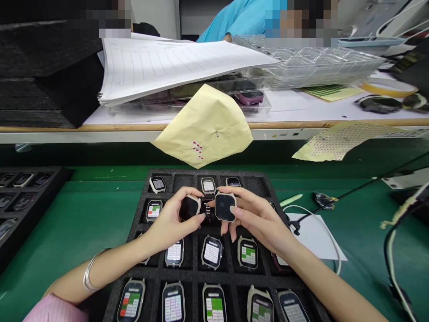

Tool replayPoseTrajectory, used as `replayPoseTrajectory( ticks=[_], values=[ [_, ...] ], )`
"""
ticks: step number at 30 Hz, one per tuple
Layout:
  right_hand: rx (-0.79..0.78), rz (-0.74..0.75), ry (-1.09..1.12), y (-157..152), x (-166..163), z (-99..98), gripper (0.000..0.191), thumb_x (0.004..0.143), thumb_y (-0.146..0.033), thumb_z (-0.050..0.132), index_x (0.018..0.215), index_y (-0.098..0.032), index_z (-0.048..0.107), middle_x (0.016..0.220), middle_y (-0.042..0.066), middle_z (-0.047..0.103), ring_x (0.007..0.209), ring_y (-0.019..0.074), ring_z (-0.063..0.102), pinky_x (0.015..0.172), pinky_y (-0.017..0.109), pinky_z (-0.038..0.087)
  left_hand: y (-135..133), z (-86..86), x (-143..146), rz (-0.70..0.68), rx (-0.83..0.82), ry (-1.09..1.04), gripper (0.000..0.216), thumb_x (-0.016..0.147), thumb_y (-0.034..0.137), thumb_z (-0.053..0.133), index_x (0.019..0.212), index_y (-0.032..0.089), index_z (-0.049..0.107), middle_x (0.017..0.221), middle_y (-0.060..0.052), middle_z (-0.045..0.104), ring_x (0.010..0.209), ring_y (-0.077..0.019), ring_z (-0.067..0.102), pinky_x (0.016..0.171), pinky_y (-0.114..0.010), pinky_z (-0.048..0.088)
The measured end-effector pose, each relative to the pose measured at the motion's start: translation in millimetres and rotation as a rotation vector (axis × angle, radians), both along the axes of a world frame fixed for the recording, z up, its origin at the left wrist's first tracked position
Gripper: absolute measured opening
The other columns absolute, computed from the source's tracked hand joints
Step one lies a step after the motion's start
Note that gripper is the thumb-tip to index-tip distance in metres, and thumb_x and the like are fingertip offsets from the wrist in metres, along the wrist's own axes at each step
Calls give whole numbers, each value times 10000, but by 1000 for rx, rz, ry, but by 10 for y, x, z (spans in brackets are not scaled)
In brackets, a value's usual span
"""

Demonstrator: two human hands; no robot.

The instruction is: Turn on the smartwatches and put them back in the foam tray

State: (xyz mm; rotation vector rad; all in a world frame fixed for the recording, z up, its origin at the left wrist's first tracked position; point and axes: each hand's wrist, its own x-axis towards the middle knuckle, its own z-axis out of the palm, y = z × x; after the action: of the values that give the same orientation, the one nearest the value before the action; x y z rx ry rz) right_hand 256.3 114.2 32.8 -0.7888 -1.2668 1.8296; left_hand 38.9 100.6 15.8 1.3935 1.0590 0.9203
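Observation:
My left hand (167,219) pinches a smartwatch without a strap (189,208), its dark screen tilted to the right. Between the fingers of my right hand (259,212) is a second smartwatch (225,206) with a pale frame, its black screen facing me. Both are held over a black foam tray (193,273) with square pockets. Many pockets hold watches, such as one with a white and green grid (248,254) and one with red and green cells (131,300). Behind my hands, a watch with a lit dark menu (208,208) is partly hidden.
A second foam tray (33,179) stands at the left. A shelf edge (284,134) crosses ahead, with papers (181,62), clear plastic trays (318,67) and a hanging yellow sheet (204,125). Cables (392,250) and white paper (318,237) lie right. A person in blue (237,20) sits opposite.

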Motion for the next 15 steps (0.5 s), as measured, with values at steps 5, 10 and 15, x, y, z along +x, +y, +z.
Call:
replayPoseTrajectory(
  ticks=[5, 10, 15],
  values=[
    [-23, 10, 10, -5, 43, -41, 284, 800, -241, 765, 1064, -198, 668, 971, 79, 701, 619, 162, 678, 533, 274, 565, -10, 35, -6, -48, 20, 46, 233, 788, 119, 566, 1003, 197, 525, 766, 33, 496, 648, -121, 469, 619, -235, 396],
    [-34, 38, -8, -19, 69, -50, 307, 782, -245, 787, 1061, -194, 670, 914, 66, 700, 573, 149, 664, 559, 292, 570, -41, 36, -12, -72, 56, 82, 237, 764, 79, 543, 961, 204, 506, 745, 41, 493, 665, -124, 463, 612, -222, 377],
    [-19, 20, 18, -6, 38, -32, 304, 810, -232, 755, 1100, -211, 669, 954, 58, 678, 588, 143, 670, 562, 279, 570, -64, 28, 2, -82, 88, 62, 276, 821, 138, 582, 1079, 215, 519, 782, 30, 520, 697, -131, 488, 643, -227, 399]
  ],
)
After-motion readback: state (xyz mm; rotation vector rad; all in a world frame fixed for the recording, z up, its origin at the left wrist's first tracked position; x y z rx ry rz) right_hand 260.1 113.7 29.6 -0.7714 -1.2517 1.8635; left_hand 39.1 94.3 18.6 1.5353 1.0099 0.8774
